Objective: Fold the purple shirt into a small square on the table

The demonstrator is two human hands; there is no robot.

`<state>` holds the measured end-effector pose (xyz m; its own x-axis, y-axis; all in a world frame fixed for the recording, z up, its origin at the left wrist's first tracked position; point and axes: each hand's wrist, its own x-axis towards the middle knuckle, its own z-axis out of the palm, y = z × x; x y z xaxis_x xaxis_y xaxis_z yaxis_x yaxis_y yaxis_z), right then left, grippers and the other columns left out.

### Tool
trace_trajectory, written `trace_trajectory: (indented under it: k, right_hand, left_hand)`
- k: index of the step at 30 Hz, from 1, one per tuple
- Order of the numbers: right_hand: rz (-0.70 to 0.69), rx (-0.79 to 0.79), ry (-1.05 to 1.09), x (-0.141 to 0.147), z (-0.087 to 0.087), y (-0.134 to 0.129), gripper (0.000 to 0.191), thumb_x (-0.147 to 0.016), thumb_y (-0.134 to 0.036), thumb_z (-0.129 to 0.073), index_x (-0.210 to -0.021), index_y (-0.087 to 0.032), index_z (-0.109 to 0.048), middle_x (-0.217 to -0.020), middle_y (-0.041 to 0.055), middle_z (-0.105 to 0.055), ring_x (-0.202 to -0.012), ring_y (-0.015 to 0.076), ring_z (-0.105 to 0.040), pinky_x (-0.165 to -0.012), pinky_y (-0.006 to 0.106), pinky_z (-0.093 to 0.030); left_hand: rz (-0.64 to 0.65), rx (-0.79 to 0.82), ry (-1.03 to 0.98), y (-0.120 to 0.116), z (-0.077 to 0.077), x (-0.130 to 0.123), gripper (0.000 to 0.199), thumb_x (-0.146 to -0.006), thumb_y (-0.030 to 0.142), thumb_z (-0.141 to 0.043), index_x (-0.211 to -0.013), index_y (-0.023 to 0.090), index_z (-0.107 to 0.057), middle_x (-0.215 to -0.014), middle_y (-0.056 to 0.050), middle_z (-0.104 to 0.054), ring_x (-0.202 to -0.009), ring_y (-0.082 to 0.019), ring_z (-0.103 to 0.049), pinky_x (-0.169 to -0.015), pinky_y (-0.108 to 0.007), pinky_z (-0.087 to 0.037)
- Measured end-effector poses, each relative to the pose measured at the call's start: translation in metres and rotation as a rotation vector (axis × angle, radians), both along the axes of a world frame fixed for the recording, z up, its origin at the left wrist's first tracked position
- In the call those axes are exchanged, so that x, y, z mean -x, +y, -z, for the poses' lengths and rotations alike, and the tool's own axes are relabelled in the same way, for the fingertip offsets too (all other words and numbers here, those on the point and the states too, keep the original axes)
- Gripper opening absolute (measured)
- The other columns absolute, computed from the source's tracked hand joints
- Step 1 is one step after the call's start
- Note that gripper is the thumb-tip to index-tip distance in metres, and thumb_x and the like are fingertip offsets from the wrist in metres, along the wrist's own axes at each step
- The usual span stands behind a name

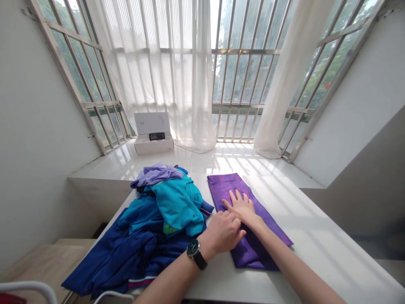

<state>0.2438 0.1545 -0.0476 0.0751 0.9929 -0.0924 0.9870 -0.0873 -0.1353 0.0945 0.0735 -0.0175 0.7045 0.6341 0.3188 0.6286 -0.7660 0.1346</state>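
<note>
We press the purple cloth point(223, 188) on the worktop point(319, 236) | right hand point(243, 207): nearer, splayed atop | cloth axis: 11-to-5 o'clock | left hand point(221, 231): curled, grasp cannot be told | clothes pile point(177, 202): 10 o'clock from left hand

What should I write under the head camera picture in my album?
Right hand spread on purple cloth, left hand close by, a heap of clothes alongside.
</note>
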Motion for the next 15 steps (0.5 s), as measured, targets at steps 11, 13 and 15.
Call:
trace_trajectory:
  k: [11,13,15]
  right_hand:
    - [-0.229,-0.340,0.418,-0.114,-0.001,-0.116,0.047,-0.095,-0.058,-0.045,-0.118,-0.026,-0.069,-0.140,0.0107,-0.059,-0.132,0.0297,-0.053,-0.113,0.050,-0.043]
    - [-0.252,-0.275,0.432,-0.121,-0.001,-0.141,0.043,-0.093,-0.057,-0.051,-0.115,-0.027,-0.072,-0.138,0.0101,-0.061,-0.130,0.0304,-0.055,-0.111,0.049,-0.046]
    - [-0.275,-0.225,0.440,-0.119,-0.002,-0.161,0.043,-0.091,-0.056,-0.056,-0.120,-0.027,-0.070,-0.139,0.0106,-0.061,-0.129,0.0303,-0.057,-0.109,0.048,-0.048]
  left_hand:
    - [0.231,0.021,0.123,-0.014,0.006,-0.006,0.052,-0.084,0.069,-0.062,-0.099,0.020,-0.063,-0.096,-0.006,-0.067,-0.088,-0.025,-0.062,-0.074,-0.036,-0.048]
    - [0.211,0.050,0.134,-0.015,-0.001,-0.005,0.051,-0.083,0.068,-0.064,-0.095,0.019,-0.065,-0.093,-0.005,-0.068,-0.086,-0.025,-0.064,-0.071,-0.035,-0.048]
    - [0.174,0.094,0.157,-0.015,-0.007,-0.002,0.050,-0.087,0.068,-0.060,-0.084,0.019,-0.066,-0.083,-0.005,-0.070,-0.077,-0.024,-0.066,-0.065,-0.033,-0.047]
